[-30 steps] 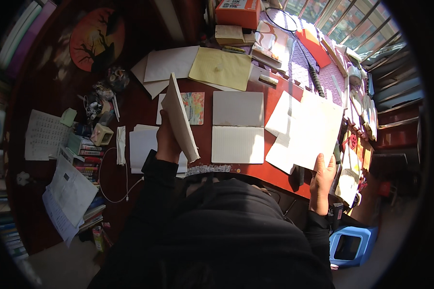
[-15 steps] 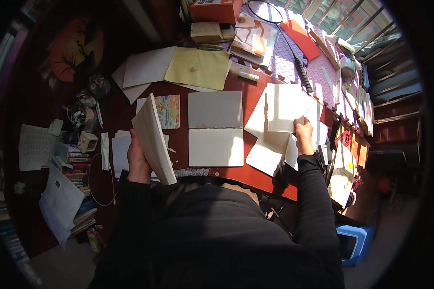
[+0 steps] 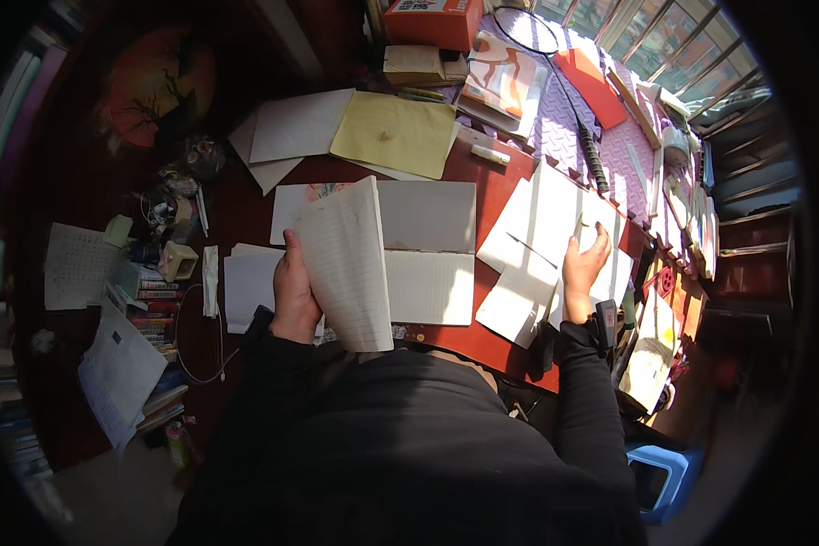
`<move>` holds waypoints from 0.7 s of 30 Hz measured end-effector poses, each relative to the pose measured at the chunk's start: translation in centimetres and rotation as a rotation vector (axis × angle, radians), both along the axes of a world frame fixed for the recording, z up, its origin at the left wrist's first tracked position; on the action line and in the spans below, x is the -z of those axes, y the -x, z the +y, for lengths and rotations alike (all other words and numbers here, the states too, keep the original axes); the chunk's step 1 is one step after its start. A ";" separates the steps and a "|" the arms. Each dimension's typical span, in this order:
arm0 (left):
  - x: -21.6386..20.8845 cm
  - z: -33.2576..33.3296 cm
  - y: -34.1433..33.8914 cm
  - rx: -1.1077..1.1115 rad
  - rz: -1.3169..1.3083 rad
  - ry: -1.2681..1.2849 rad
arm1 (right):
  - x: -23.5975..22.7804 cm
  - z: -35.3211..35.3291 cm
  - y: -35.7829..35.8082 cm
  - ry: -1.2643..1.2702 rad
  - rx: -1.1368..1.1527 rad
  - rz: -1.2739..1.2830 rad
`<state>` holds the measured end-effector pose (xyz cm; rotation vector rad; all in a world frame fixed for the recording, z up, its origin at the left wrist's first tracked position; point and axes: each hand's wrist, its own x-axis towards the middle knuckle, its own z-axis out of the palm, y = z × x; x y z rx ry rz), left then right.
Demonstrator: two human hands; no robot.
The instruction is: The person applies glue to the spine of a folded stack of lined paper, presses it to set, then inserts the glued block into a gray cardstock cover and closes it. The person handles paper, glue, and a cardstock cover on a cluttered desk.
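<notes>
Your left hand point(image 3: 293, 296) has a firm grip on a lined notebook point(image 3: 348, 264), fingers closed round its left edge, holding it up off the worktop point(image 3: 487, 341) and tilted so the ruled page faces you. It hangs over the near middle of the red surface, just in front of your chest.

Right behind the notebook lie two pale grey sheets point(image 3: 428, 250), one above the other, flat and side-on to you, the notebook's right edge overlapping them.

Out to the right, your right hand point(image 3: 582, 268) rests flat, fingers spread and open, pressing on a fan of white papers point(image 3: 541, 246) lit by strong sun. It grips nothing; it only touches the top sheet.

Further back, a yellow sheet point(image 3: 393, 135) lies over more white paper, and an orange box point(image 3: 432, 18) sits at the far edge. A purple mat point(image 3: 564, 127) runs along the right, with a black cable point(image 3: 591, 155) crossing it.

To your left, a stack of books point(image 3: 150, 296) stands beside loose clutter, well apart from the notebook. A blue stool point(image 3: 651, 473) shows low at the right.
</notes>
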<state>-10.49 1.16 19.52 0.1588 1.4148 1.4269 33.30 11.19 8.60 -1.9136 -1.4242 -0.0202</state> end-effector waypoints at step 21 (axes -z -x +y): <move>-3.3 -0.9 2.4 0.656 -0.124 -0.395 | -18.9 -10.2 21.4 0.465 -0.531 1.399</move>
